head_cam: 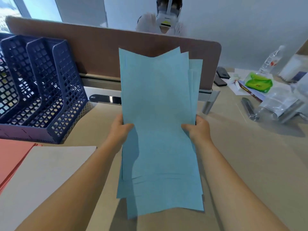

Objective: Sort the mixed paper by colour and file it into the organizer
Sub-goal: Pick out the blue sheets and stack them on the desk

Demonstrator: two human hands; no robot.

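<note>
Blue stack being held upright for squaring.
Left hand [120, 126] and right hand [198, 128] are gripping the blue stack [158, 122], fingers curled on its side edges; organizer [41, 87] at ten o'clock.

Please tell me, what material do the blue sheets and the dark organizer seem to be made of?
Blue sheets: apparently thin matte paper; the edges bend and fan unevenly between the left hand and right hand.
Organizer: likely rigid moulded plastic, dark blue, with a regular lattice of holes in its walls.

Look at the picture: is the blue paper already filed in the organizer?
No, both hands hold the blue paper above the desk, right of the organizer.
</note>
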